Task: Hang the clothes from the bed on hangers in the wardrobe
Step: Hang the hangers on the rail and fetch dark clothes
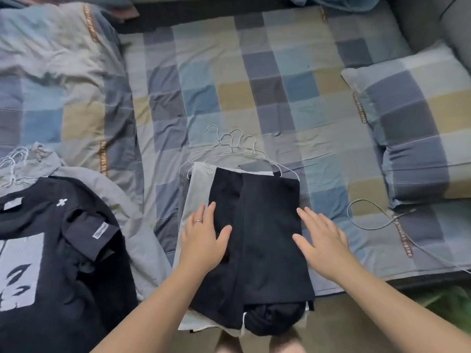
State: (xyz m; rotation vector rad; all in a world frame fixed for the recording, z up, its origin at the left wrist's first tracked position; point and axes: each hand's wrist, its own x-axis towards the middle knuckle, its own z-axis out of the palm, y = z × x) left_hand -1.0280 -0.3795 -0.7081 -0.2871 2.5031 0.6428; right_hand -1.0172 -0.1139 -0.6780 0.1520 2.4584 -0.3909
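A stack of folded clothes lies at the near edge of the bed: black garments [267,238] on top and a light grey one [198,189] showing underneath on the left. Several wire hangers [234,149] stick out from the far end of the stack. My left hand [204,240] lies flat on the stack's left side with fingers straight. My right hand [321,240] is spread flat at the stack's right edge. Neither hand grips anything. A black T-shirt with a white print [51,245] lies at the left, over a grey garment [107,189].
More wire hangers [12,161] lie at the far left. The checked bed sheet [254,85] stretches ahead, with a duvet [51,72] on the left and a pillow [418,123] on the right. A thin cable [369,220] loops near the right edge.
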